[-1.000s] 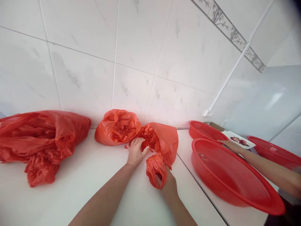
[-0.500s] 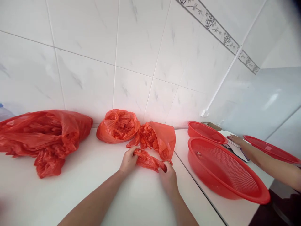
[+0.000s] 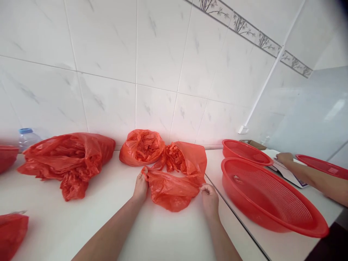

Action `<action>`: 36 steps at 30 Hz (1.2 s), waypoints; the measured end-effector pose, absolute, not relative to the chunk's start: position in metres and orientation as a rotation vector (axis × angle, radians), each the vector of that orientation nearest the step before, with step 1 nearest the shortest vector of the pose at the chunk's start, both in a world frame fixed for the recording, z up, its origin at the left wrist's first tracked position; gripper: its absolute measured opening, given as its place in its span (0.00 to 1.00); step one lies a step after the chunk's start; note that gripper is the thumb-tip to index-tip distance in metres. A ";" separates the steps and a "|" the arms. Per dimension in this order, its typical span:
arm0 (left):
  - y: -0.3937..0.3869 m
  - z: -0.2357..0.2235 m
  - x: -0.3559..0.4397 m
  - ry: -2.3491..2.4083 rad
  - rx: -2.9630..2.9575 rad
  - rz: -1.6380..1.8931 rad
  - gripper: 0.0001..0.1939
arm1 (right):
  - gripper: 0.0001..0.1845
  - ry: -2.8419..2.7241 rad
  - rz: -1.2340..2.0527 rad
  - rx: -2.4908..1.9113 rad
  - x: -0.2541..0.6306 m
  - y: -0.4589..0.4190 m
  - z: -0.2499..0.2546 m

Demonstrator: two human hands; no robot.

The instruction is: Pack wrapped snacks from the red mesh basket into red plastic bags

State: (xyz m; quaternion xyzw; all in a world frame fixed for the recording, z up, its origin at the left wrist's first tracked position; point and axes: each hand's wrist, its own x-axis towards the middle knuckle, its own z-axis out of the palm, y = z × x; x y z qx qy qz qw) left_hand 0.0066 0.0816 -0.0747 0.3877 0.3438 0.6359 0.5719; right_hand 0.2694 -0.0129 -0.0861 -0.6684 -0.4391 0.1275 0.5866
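Note:
A thin red plastic bag (image 3: 174,190) hangs spread between my two hands, low over the white table. My left hand (image 3: 141,185) is closed on its upper left corner. At the opposite edge my right hand (image 3: 210,197) pinches the bag with thumb and finger. Just behind lies another red bag (image 3: 194,154), its mouth turned left and crumpled red plastic inside. Beside that sits a rounder red bag (image 3: 144,146) stuffed with more red plastic. Off to the left rests a large heap of folded red bags (image 3: 73,156).
Red plastic baskets (image 3: 261,195) stand on the right, past a seam in the table (image 3: 108,217). Another person's arm (image 3: 312,177) reaches over papers there. A clear bottle (image 3: 28,137) with a blue cap stands far left, near more red plastic (image 3: 12,232).
My hands have moved apart, and the bunched bag between them is now opened out wide. The view has shifted, showing more of the left side. The other person's arm has moved slightly.

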 end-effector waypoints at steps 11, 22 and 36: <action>0.067 -0.047 0.009 0.463 0.876 1.199 0.26 | 0.19 -1.195 0.095 -1.470 0.240 -0.027 -0.063; 0.033 0.008 0.014 0.464 1.342 1.012 0.24 | 0.09 -1.757 -0.062 -1.337 0.207 -0.075 -0.050; -0.038 0.065 -0.043 0.590 3.081 0.385 0.11 | 0.13 -2.179 -0.070 -1.783 0.263 -0.153 -0.015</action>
